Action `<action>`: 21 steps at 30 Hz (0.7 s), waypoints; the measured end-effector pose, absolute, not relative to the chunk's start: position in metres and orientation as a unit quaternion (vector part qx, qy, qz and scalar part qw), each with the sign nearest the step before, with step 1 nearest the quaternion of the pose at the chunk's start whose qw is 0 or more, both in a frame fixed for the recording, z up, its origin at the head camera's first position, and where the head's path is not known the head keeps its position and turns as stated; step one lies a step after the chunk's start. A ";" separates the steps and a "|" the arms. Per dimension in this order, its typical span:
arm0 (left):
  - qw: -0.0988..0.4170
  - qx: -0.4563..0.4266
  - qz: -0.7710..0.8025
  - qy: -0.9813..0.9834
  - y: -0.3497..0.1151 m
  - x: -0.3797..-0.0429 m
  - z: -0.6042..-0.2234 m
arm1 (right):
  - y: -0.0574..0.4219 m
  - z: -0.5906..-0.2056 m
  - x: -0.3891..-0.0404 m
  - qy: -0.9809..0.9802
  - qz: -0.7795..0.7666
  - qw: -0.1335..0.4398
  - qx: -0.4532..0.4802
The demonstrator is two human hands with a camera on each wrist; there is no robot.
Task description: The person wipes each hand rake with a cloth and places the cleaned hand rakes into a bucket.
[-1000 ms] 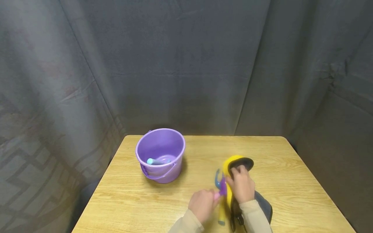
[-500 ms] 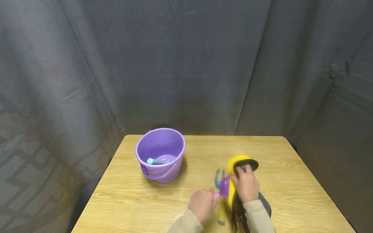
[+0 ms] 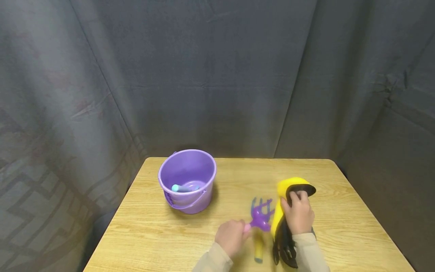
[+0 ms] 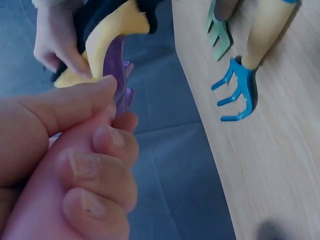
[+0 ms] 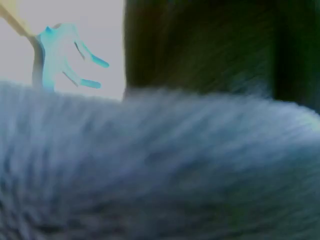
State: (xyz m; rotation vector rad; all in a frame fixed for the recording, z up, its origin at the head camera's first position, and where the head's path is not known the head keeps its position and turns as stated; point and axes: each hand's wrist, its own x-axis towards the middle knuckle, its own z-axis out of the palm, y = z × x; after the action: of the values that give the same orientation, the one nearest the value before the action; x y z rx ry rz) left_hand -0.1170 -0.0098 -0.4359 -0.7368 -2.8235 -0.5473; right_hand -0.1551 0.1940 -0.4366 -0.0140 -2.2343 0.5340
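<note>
My left hand point(image 3: 231, 235) grips the pink handle of a purple hand rake point(image 3: 260, 221), whose head points right above the table. In the left wrist view, the fingers curl round that pink handle point(image 4: 50, 165). To the right, my right hand point(image 3: 300, 214) holds a yellow-and-black glove point(image 3: 284, 238) by its upper end; dark, finger-like ends hang down. Below the purple head lies a blue hand rake with a yellow handle point(image 3: 258, 249), its blue head point(image 4: 245, 82) plain in the left wrist view. Dark blur fills most of the right wrist view.
A purple bucket point(image 3: 187, 166) with a bail handle stands at the back left, a light blue-handled tool point(image 3: 180, 188) inside it. A green hand fork point(image 4: 217, 37) lies beside the blue rake. Grey curtains point(image 3: 217, 75) surround the wooden table point(image 3: 142, 226).
My right hand and the glove have moved right, away from the purple rake. My left hand has shifted slightly left, and the rake's tines now show fully.
</note>
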 end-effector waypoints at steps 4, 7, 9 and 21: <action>0.068 -0.231 -0.196 -0.951 -0.014 -0.119 -0.436 | 0.200 -0.432 -0.152 -0.890 0.219 0.399 -0.037; 0.055 -0.217 -0.203 -0.953 -0.017 -0.120 -0.436 | 0.203 -0.430 -0.149 -0.889 0.234 0.391 -0.049; 0.053 -0.207 -0.202 -0.956 -0.019 -0.121 -0.435 | 0.204 -0.429 -0.148 -0.888 0.249 0.382 -0.054; 0.084 -0.188 -0.221 -0.953 -0.029 -0.126 -0.430 | 0.207 -0.430 -0.151 -0.851 0.332 0.407 -0.010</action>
State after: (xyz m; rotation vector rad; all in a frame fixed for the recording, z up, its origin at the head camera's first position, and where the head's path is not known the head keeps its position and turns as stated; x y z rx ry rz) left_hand -0.1259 -0.0290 -0.4301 -0.5608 -2.8455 -0.6597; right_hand -0.1514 0.2069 -0.4302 -0.0254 -2.1442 0.8379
